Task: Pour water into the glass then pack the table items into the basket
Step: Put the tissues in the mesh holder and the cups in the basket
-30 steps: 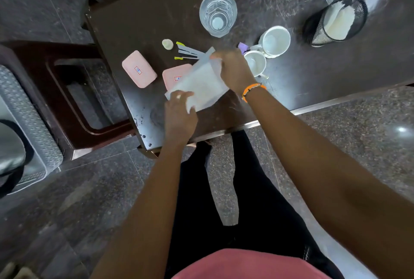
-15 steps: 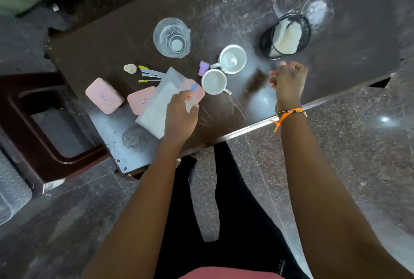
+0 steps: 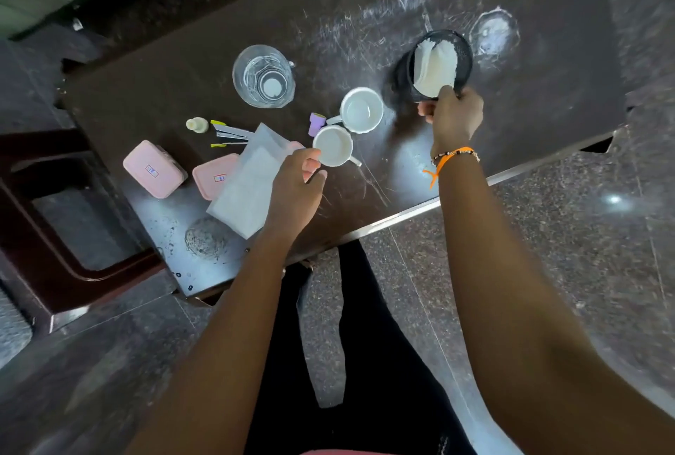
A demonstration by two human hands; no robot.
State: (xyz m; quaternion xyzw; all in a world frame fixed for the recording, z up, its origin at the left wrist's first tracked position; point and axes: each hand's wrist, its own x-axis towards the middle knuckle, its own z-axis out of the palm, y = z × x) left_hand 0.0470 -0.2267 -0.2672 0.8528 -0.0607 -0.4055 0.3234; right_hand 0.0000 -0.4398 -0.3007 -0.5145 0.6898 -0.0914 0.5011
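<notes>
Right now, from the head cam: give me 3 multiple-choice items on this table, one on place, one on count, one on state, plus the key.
1. Where is the glass relative to the two white cups?
A. Left of them and farther from the person
B. Inside the basket
C. At the near table edge, right of them

2. How many pink boxes lie on the table?
A. One
B. Two
C. Four

3. What is the right hand doing?
A. Resting flat on the table
B. Gripping the rim of the black mesh basket
C. Lifting a cup

Key: 1 A, the glass stands up-left of the far cup and the near cup. 2 B, one pink box sits apart, and another pink box lies partly under the white cloth. 3 B, its fingers curl round the basket's near rim.
</notes>
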